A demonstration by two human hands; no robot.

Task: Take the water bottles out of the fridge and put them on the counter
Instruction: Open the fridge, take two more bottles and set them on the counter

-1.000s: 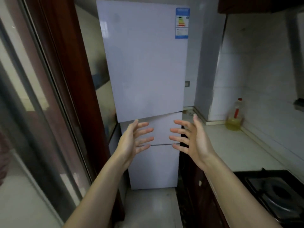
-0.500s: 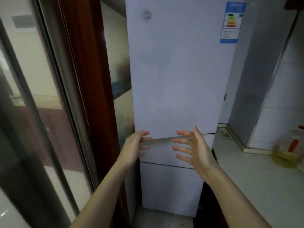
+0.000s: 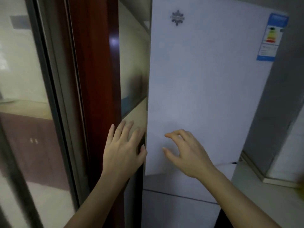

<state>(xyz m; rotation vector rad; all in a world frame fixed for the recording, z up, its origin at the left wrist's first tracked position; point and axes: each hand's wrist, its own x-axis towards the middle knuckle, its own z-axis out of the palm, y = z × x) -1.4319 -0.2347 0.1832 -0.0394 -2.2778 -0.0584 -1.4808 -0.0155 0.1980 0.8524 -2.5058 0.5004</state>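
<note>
White fridge (image 3: 205,89) door shut, right in front of me; bottles not visible. My left hand (image 3: 123,150) is at the door's left edge, fingers straight and spread, thumb by the seam, holding nothing. My right hand (image 3: 187,153) hovers before the door's lower part, fingers loosely curled, empty. Red-brown frame (image 3: 95,79) left of the fridge; counter (image 3: 263,199) at right.
</note>
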